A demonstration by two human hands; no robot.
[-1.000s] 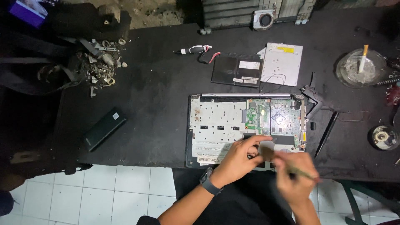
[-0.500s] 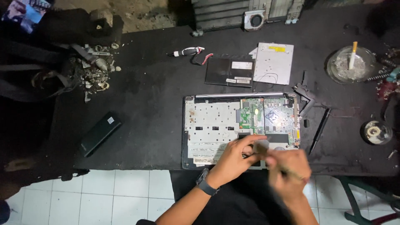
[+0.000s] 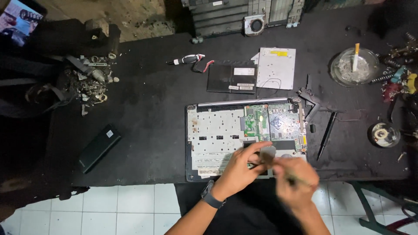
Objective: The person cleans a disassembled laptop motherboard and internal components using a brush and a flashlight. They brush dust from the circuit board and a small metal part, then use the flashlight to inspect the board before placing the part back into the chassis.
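Both hands barely shifted since prior frame, brush stroke blurs on. R hand (image 3: 297, 182) clamped on brush (image 3: 272, 157), sweeping the opened laptop base (image 3: 217, 135) at table front edge; L hand (image 3: 242, 167) fingers curled, pinning chassis steady.

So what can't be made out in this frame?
- Right hand, head view: motion-blurred, so its grip and the thin tool it holds are unclear.
- Front right corner of the opened laptop: covered by both hands; the left hand hides what its fingers press.
- Green circuit board: parts too small to identify.
- Screen at top left: cut off by the frame edge.
- Pile of small metal parts: too small and dark to sort.
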